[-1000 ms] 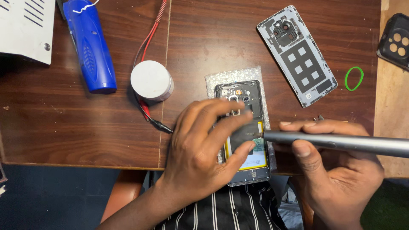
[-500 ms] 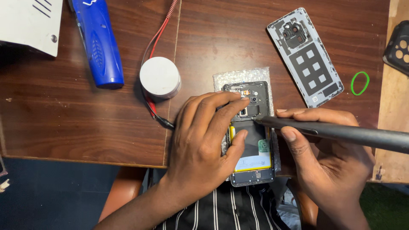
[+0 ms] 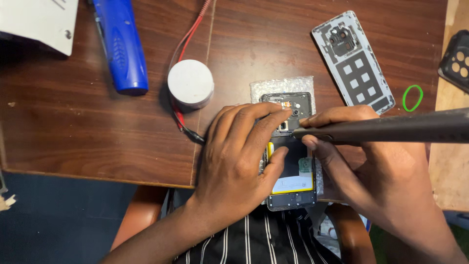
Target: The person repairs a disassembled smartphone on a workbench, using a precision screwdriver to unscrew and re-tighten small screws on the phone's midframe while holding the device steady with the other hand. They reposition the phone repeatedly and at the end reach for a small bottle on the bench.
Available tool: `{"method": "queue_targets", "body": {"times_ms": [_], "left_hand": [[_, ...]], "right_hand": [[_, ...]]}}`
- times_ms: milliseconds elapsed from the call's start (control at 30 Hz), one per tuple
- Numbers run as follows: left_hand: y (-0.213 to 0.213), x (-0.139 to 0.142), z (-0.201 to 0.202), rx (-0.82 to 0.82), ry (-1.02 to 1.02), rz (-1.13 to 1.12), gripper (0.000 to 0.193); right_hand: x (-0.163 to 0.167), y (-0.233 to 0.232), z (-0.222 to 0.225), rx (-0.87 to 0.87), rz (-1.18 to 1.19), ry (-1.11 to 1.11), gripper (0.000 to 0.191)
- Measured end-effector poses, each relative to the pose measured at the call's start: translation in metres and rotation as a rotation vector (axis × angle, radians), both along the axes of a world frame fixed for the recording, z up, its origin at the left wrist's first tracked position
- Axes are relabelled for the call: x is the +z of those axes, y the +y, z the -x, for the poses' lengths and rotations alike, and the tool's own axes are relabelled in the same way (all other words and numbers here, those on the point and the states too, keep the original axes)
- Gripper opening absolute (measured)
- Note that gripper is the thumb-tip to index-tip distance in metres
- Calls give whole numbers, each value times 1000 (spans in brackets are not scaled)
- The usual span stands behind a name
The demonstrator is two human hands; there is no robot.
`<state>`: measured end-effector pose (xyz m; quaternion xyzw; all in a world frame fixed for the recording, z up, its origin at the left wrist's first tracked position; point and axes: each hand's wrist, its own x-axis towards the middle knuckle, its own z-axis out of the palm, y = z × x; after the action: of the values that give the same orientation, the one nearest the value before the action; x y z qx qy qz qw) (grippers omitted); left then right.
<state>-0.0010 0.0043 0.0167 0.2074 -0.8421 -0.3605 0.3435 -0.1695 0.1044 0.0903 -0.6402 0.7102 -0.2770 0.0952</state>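
At the near edge of the wooden worktop [image 3: 97,132], an opened smartphone [image 3: 290,161] is pinned flat by the left hand [image 3: 239,161], fingers spread, nothing clasped. A dark screwdriver [image 3: 391,128] is held tight in the right hand's [image 3: 371,161] grip, tip on the phone's upper part. Its yellow-edged battery [image 3: 293,181] is seated inside the frame. The removed back cover [image 3: 352,61] lies well apart.

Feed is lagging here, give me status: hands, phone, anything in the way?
Left hand flat on opened phone, pinning it. Right hand grips dark tool, tip at upper board. Red cable and white puck sit left, apart.
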Motion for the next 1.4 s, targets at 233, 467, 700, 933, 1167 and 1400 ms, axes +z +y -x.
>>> {"method": "queue_targets", "body": {"times_ms": [233, 467, 700, 933, 1167, 1400], "left_hand": [[1, -1, -1, 6, 8, 5, 58], [0, -1, 1, -1, -2, 0, 58], [1, -1, 2, 9, 2, 12, 53], [1, -2, 1, 23, -21, -6, 44], [10, -6, 5, 113, -116, 299, 21], [7, -5, 6, 119, -98, 201, 34]], "right_hand": [[1, -3, 0, -22, -9, -19, 19], [-2, 1, 1, -42, 20, -28, 17], [-2, -1, 0, -36, 23, -41, 17], [-3, -1, 1, -1, 24, -40, 19], [-5, -2, 6, -4, 6, -20, 19], [-9, 4, 5, -19, -10, -25, 20]]}}
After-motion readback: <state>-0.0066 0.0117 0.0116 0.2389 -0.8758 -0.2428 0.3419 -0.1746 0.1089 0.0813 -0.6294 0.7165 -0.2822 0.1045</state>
